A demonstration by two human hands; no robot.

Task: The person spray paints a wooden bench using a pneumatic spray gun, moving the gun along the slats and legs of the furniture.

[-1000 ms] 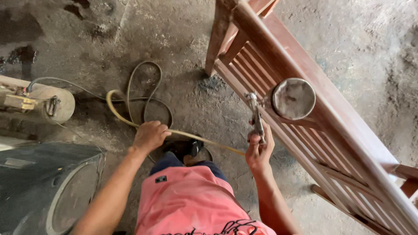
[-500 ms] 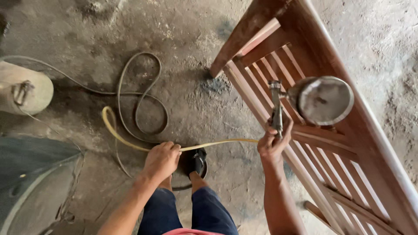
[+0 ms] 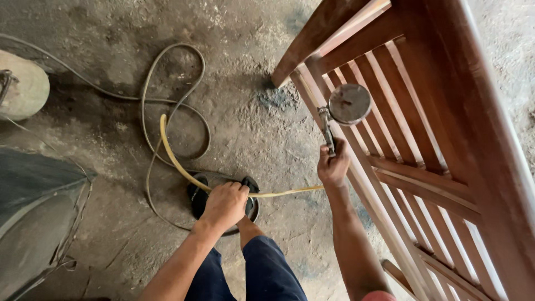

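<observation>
The right hand (image 3: 333, 165) is clamped around the handle of a metal spray gun (image 3: 329, 131), held upright with its round metal cup (image 3: 349, 103) at the top. The gun sits right against the slatted wooden bench (image 3: 423, 139), its cup overlapping the pale slats near the bench's upper corner leg. The left hand (image 3: 224, 204) is closed into a fist around a yellow air hose (image 3: 173, 161), well to the left of the bench and lower in view. The two hands are apart, joined only by that hose, which runs from the left fist across to the base of the right fist; beyond the left hand it curves up and away from the bench over the dusty concrete floor (image 3: 251, 72).

A thinner grey hose (image 3: 184, 72) lies looped on the floor further left of the bench, crossing the yellow one. Under the left fist is a black sandal (image 3: 200, 198) on the person's foot, mostly covered by the hand, with dark blue trouser legs (image 3: 267, 273) below it.

The nozzle of the gun is too small to make out. The bench runs off the top, right and bottom edges. At the far left, away from the bench, a pale round tank (image 3: 22, 89) and a dark grey shape (image 3: 33, 212) are both cut off and hard to identify
</observation>
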